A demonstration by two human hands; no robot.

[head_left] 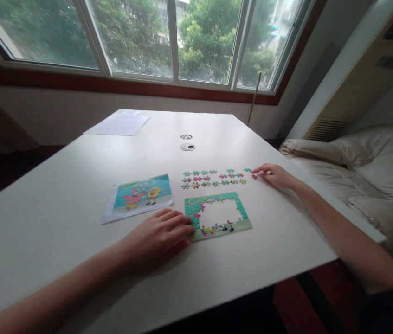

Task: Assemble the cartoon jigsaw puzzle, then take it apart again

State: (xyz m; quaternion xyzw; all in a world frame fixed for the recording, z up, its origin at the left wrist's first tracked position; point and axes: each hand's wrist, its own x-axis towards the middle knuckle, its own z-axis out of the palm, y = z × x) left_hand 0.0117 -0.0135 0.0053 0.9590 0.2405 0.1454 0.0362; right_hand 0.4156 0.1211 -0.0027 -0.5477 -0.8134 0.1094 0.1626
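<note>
My left hand (163, 233) lies on the table with its fingers stretched out, the fingertips on the left edge of a partly assembled jigsaw puzzle (191, 208). The puzzle's border is joined, and white tabletop shows through its middle. Loose jigsaw pieces (205, 172) lie in rows just beyond it. At the right end of these rows is my right hand (274, 176), fingers extended, the fingertips close to a pink puzzle piece (254, 176). Left of the puzzle lies a printed reference picture (142, 195) of cartoon characters on a sheet of paper.
Paper sheets (121, 124) lie at the far left of the white table (60, 199). Two round metal fittings (188, 147) sit in the tabletop. A cream leather sofa (377, 171) stands on the right. Behind the table are windows (206, 41) and a thin stick (254, 99).
</note>
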